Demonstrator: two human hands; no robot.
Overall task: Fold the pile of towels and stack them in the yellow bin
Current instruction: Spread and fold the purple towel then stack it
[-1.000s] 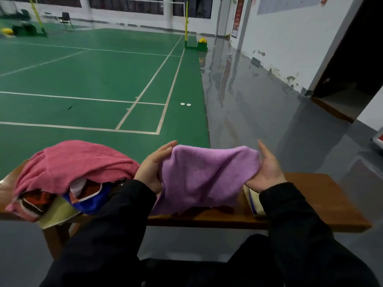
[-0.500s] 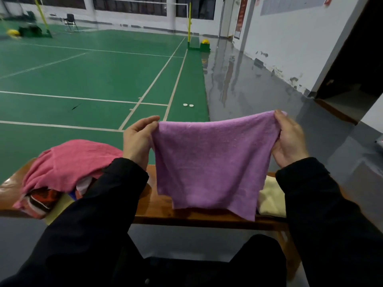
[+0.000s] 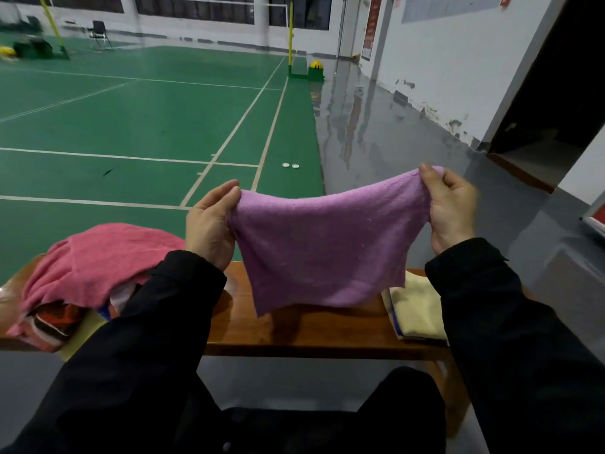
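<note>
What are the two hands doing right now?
Left hand: pinching one top corner of the purple towel.
Right hand: pinching the other top corner.

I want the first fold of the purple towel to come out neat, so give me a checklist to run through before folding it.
1. Left hand pinches a top corner of the purple towel: ok.
2. Right hand pinches the other top corner: ok.
3. Top edge taut and level: not ok, it sags in the middle and the right corner sits higher.
4. Towel hangs free of the pink towel pile: ok.
5. Bare patch of wooden bench under the towel to lay it on: ok.
6. Yellow bin within reach: cannot tell, only folded pale yellow cloth shows at the right.
</note>
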